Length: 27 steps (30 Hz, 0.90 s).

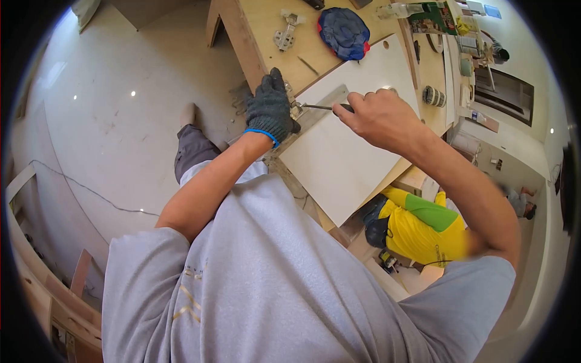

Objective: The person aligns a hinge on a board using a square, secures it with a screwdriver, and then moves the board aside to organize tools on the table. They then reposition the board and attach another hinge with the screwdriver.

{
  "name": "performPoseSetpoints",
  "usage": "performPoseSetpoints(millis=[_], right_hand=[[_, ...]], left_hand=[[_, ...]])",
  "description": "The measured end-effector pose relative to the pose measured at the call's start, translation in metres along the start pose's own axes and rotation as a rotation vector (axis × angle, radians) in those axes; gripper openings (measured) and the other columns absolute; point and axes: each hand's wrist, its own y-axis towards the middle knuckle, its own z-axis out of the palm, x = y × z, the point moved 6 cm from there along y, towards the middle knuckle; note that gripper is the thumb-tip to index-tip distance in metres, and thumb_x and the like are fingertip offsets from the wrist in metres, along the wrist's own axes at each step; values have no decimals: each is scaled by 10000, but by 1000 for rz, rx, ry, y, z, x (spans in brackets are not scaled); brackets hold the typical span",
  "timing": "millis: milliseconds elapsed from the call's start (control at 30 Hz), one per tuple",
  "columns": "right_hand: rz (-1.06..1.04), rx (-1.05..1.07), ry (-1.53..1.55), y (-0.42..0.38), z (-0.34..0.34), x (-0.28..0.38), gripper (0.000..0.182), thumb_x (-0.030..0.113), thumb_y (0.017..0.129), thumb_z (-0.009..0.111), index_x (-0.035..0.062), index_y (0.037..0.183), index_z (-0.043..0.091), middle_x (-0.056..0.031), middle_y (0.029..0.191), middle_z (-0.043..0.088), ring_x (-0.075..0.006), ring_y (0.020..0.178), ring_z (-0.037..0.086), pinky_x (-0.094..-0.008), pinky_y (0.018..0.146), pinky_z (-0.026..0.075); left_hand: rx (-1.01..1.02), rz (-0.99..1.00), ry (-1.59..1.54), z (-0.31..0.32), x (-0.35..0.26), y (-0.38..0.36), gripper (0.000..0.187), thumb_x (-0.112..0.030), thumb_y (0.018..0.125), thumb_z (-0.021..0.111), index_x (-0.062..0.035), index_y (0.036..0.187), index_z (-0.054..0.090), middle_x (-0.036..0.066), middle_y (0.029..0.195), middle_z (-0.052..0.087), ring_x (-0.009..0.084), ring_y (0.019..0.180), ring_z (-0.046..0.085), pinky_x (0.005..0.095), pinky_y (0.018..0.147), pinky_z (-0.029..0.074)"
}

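Observation:
My right hand (pixel 381 118) is closed round the dark handle of a screwdriver (pixel 318 107). Its thin shaft points left, with the tip at a metal cabinet hinge (pixel 295 109). My left hand (pixel 270 106), in a dark glove with a blue cuff, is at the hinge along the edge of a white board (pixel 339 157). The glove partly covers the hinge, and the fingertips' hold is partly hidden. A narrow greyish strip (pixel 321 115) lies across the board near both hands.
On the wooden workbench (pixel 254 36) lie another hinge (pixel 285 37), a pencil-like stick (pixel 307 65) and a blue cloth bundle (pixel 344 33). A clear bottle (pixel 399 10) lies farther right. A person in a yellow and green shirt (pixel 417 233) crouches beyond the board. A cable (pixel 91 190) crosses the floor.

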Motion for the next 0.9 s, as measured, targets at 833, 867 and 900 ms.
performPoseSetpoints(millis=[833, 867, 900], right_hand=[[319, 52, 165, -13, -7, 21, 441, 81, 885, 585, 187, 1309, 644, -119, 905, 624, -270, 692, 680, -410, 578, 532], [318, 53, 185, -17, -12, 28, 445, 80, 881, 586, 187, 1310, 641, -118, 902, 622, -266, 690, 679, -407, 574, 530], [318, 55, 199, -20, -15, 31, 449, 78, 878, 587, 186, 1311, 638, -116, 899, 621, -263, 688, 678, -403, 569, 528]], left_hand=[[0, 32, 1, -5, 1, 0, 1408, -429, 536, 948, 45, 1579, 130, 286, 1541, 343, 412, 1421, 382, 567, 1150, 294], [-13, 52, -9, 0, 2, -2, 1411, -440, 535, 946, 45, 1580, 130, 286, 1541, 344, 410, 1420, 383, 569, 1152, 290], [-19, 73, -6, 1, 3, -3, 1413, -463, 539, 938, 48, 1579, 130, 286, 1541, 344, 405, 1428, 369, 580, 1160, 270]])
